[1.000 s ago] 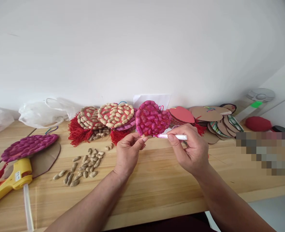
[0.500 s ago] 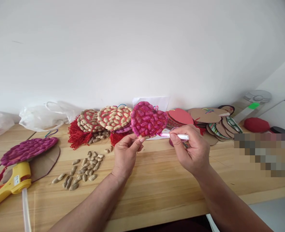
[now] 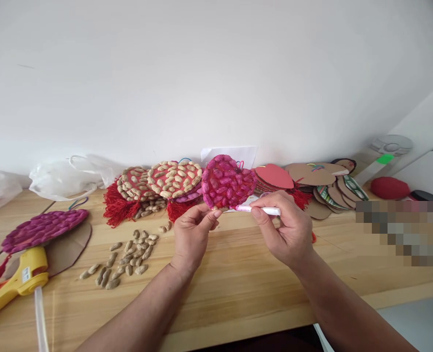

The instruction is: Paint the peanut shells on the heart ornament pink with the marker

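Two hands work close together: the left hand [image 3: 190,237] pinches a magenta peanut-covered heart [image 3: 229,182] by its lower edge, above the worktop [image 3: 219,298], while the right hand [image 3: 291,231] grips a white marker [image 3: 269,210]. Its tip has just shifted towards the left fingers, so it now meets another stretch of the rim, though contact is hard to confirm. Farther out lie loose peanuts [image 3: 141,269], a yellow glue gun [image 3: 36,264] and red card shapes [image 3: 275,176].
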`<move>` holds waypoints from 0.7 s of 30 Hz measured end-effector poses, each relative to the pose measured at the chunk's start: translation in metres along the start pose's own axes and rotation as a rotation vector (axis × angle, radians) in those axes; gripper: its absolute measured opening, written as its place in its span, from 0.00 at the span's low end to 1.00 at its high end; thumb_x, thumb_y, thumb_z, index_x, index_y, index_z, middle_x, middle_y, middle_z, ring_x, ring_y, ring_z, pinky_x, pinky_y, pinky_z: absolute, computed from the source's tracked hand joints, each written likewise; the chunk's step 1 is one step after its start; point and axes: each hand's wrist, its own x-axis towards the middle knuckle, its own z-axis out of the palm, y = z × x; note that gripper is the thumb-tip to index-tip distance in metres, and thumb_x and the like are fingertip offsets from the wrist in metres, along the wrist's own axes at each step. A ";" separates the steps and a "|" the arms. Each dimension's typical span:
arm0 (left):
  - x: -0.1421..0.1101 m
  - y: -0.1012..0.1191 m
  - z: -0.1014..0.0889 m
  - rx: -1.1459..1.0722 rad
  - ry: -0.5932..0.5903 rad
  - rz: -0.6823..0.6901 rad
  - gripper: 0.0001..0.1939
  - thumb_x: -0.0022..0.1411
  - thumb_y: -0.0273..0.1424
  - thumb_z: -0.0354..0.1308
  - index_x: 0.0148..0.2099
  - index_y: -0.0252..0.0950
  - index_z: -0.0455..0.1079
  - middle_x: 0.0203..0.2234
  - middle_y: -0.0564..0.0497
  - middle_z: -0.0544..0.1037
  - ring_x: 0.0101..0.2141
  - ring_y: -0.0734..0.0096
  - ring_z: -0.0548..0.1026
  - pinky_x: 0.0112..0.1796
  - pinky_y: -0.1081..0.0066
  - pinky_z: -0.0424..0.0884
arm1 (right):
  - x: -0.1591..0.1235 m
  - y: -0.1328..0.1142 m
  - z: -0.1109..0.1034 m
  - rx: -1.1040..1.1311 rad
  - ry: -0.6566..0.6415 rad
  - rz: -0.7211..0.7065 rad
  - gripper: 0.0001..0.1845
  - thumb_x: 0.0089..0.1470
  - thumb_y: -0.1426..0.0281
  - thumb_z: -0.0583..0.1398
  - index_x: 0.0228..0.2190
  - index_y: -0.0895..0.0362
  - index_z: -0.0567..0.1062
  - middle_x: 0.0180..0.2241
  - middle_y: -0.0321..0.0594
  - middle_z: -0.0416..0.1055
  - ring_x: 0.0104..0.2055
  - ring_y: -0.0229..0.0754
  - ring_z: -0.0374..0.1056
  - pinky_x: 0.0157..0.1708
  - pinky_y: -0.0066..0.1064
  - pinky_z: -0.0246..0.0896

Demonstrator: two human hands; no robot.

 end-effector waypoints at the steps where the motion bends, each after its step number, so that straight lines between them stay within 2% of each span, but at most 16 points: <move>1: -0.001 0.001 0.000 0.009 0.000 0.006 0.12 0.51 0.35 0.73 0.35 0.34 0.79 0.20 0.55 0.75 0.23 0.76 0.69 0.27 0.74 0.67 | 0.000 -0.001 0.001 -0.007 -0.004 -0.010 0.05 0.59 0.74 0.62 0.37 0.52 0.76 0.32 0.36 0.75 0.37 0.42 0.70 0.40 0.38 0.64; 9: -0.001 0.005 0.002 0.052 0.005 0.025 0.11 0.50 0.35 0.73 0.34 0.34 0.80 0.20 0.54 0.76 0.22 0.76 0.69 0.26 0.74 0.68 | 0.000 0.001 0.001 -0.124 -0.003 -0.095 0.06 0.59 0.75 0.63 0.37 0.53 0.74 0.32 0.36 0.76 0.37 0.41 0.69 0.41 0.38 0.63; 16: 0.000 0.005 0.002 0.038 0.003 0.004 0.11 0.50 0.35 0.73 0.34 0.34 0.80 0.19 0.54 0.75 0.22 0.77 0.69 0.26 0.74 0.67 | 0.001 0.001 0.002 -0.040 -0.012 -0.070 0.06 0.58 0.76 0.63 0.38 0.53 0.75 0.33 0.36 0.75 0.37 0.41 0.69 0.40 0.36 0.64; 21: 0.001 0.004 0.001 0.020 0.003 -0.012 0.11 0.51 0.35 0.73 0.34 0.33 0.79 0.19 0.55 0.75 0.22 0.77 0.68 0.26 0.75 0.66 | 0.001 0.004 0.000 -0.077 -0.007 -0.050 0.05 0.59 0.75 0.63 0.36 0.54 0.75 0.32 0.36 0.75 0.37 0.41 0.69 0.40 0.36 0.64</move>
